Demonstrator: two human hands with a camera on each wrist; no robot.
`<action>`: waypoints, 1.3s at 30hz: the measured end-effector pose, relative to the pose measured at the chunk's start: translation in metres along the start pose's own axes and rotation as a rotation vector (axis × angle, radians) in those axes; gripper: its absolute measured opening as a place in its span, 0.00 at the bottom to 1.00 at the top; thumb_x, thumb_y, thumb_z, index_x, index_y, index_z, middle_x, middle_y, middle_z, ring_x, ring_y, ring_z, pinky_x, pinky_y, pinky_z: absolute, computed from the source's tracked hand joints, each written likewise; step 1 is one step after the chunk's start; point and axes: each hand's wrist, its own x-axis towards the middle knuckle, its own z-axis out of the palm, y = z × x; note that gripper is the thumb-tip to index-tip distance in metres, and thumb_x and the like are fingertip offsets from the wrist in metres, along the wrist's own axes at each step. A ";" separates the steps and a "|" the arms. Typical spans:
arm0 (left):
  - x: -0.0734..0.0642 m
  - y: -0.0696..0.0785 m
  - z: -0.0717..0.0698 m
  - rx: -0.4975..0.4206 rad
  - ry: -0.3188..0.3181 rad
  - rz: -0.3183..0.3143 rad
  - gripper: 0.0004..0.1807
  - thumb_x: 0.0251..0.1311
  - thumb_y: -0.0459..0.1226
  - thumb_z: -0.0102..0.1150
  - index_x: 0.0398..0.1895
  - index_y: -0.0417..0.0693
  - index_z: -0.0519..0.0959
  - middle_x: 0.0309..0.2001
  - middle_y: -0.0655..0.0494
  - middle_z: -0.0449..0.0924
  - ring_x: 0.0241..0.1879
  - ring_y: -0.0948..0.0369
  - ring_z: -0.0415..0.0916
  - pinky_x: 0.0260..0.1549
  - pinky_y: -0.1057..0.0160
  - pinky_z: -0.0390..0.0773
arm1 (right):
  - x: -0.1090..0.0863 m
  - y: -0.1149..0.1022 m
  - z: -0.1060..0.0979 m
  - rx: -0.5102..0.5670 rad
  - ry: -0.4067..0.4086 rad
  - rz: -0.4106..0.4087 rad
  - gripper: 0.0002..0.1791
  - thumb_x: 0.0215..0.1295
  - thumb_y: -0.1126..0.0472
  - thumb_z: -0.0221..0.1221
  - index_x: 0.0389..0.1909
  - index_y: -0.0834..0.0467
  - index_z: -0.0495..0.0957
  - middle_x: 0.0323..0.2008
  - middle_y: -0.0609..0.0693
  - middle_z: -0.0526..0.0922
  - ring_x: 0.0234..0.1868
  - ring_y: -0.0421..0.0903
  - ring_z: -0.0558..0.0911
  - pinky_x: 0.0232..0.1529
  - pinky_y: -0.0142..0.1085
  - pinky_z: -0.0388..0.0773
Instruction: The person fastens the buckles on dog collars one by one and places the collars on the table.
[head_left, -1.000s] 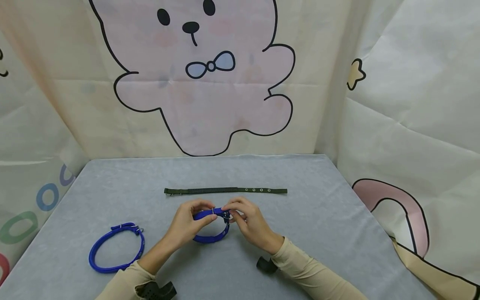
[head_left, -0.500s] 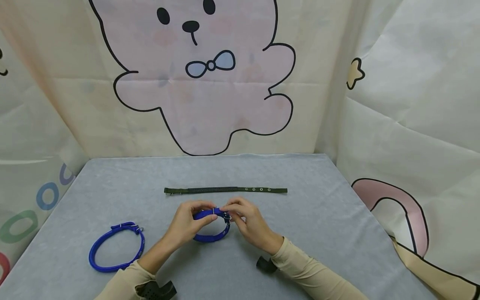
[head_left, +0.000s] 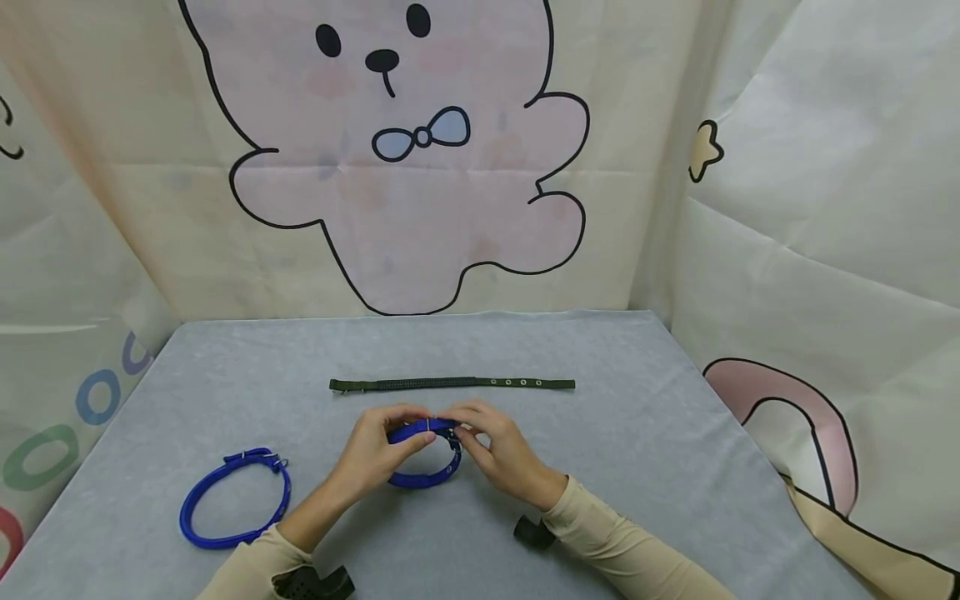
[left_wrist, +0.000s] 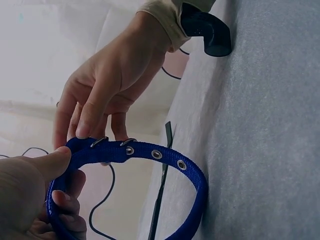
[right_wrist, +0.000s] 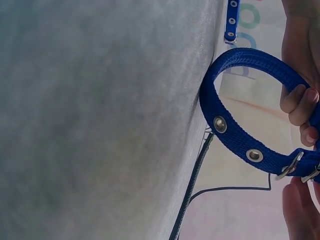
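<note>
1. Nearest are the two sleeves point(head_left: 251, 571), coming in from either side with a dark device at each cuff. The forearms slant inward, which lets both hands meet over the middle of the table point(head_left: 600, 433).
2. To the left lies a second blue collar point(head_left: 190, 508), fastened in a loop. Its place beside the left forearm probably leaves the middle free for handling; whether it touches the sleeve, I cannot tell.
3. The blue collar point(head_left: 422, 481) in hand is also a loop, held between the hands with its lower curve near the table; contact is unclear. Upright like this, its buckle point(left_wrist: 100, 142) and eyelets point(left_wrist: 157, 154) sit at the top, within easy reach of the fingers.
4. The left hand point(head_left: 375, 446) pinches the band, thumb on one face and fingers curled on the other, seemingly to keep the loop steady.
5. The right hand point(head_left: 501, 458) pinches the band beside the buckle between thumb and fingertips, a light hold that seems suited to small hardware.
6. Past the hands, a green collar point(head_left: 450, 382) lies unfastened and straight across the table, its row of holes toward the right, apparently set back from the handling.
7. Farthest, a cloth backdrop point(head_left: 450, 225) with a cartoon bear hangs behind the table.
</note>
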 end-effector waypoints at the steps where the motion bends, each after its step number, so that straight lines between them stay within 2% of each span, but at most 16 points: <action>1: 0.000 0.000 0.000 -0.003 -0.002 0.000 0.11 0.61 0.37 0.70 0.46 0.45 0.86 0.39 0.50 0.89 0.35 0.68 0.83 0.34 0.69 0.81 | 0.000 0.000 0.000 0.015 0.007 0.018 0.14 0.73 0.68 0.57 0.56 0.56 0.81 0.50 0.52 0.84 0.50 0.47 0.84 0.44 0.34 0.84; 4: 0.000 0.001 0.000 -0.009 -0.008 0.001 0.11 0.61 0.37 0.70 0.46 0.45 0.86 0.38 0.50 0.89 0.34 0.68 0.82 0.34 0.69 0.80 | -0.001 -0.001 0.001 0.050 0.024 0.065 0.11 0.73 0.66 0.58 0.52 0.56 0.79 0.49 0.53 0.85 0.49 0.48 0.85 0.43 0.36 0.84; 7: 0.000 0.000 0.000 -0.012 -0.015 0.007 0.11 0.62 0.37 0.69 0.47 0.45 0.86 0.40 0.50 0.89 0.35 0.68 0.82 0.35 0.69 0.81 | -0.001 0.000 0.001 0.059 0.027 0.074 0.10 0.72 0.66 0.59 0.51 0.56 0.80 0.49 0.53 0.86 0.49 0.49 0.85 0.43 0.36 0.84; 17: 0.000 -0.003 -0.002 -0.011 -0.027 0.013 0.14 0.66 0.39 0.66 0.52 0.43 0.86 0.47 0.47 0.88 0.43 0.63 0.85 0.40 0.70 0.82 | 0.000 0.003 0.003 0.067 -0.012 0.010 0.15 0.70 0.69 0.60 0.54 0.56 0.83 0.54 0.54 0.86 0.51 0.49 0.85 0.41 0.31 0.84; 22: -0.001 -0.004 -0.005 -0.002 -0.038 0.016 0.16 0.67 0.39 0.64 0.55 0.42 0.84 0.51 0.45 0.87 0.47 0.58 0.86 0.42 0.72 0.81 | 0.000 0.004 0.002 0.036 -0.067 -0.026 0.19 0.69 0.71 0.61 0.59 0.57 0.81 0.57 0.56 0.83 0.52 0.50 0.84 0.42 0.31 0.83; 25: -0.001 -0.005 -0.006 0.000 -0.040 0.011 0.17 0.69 0.38 0.62 0.58 0.42 0.83 0.54 0.43 0.86 0.50 0.56 0.85 0.43 0.73 0.81 | 0.001 0.003 0.001 0.018 -0.112 -0.020 0.24 0.68 0.71 0.61 0.64 0.57 0.78 0.60 0.57 0.80 0.53 0.50 0.83 0.44 0.30 0.83; 31: 0.001 -0.008 -0.009 -0.009 -0.032 0.017 0.18 0.70 0.36 0.60 0.61 0.41 0.81 0.56 0.42 0.84 0.53 0.52 0.84 0.47 0.68 0.82 | 0.001 0.003 -0.001 -0.018 -0.200 0.051 0.32 0.68 0.70 0.61 0.73 0.54 0.69 0.66 0.56 0.76 0.58 0.51 0.81 0.45 0.30 0.82; 36: 0.003 -0.008 -0.011 -0.029 -0.034 0.016 0.19 0.72 0.36 0.58 0.62 0.38 0.79 0.58 0.43 0.83 0.59 0.50 0.81 0.55 0.56 0.81 | 0.001 0.002 -0.005 -0.062 -0.267 0.158 0.37 0.71 0.67 0.60 0.78 0.50 0.61 0.67 0.54 0.76 0.51 0.48 0.84 0.44 0.31 0.82; 39: 0.004 -0.007 -0.013 -0.030 -0.041 0.012 0.20 0.73 0.37 0.56 0.63 0.37 0.78 0.58 0.42 0.83 0.59 0.48 0.81 0.57 0.52 0.80 | 0.002 0.001 -0.006 -0.064 -0.293 0.198 0.39 0.71 0.66 0.60 0.79 0.49 0.57 0.61 0.56 0.82 0.46 0.48 0.87 0.42 0.31 0.83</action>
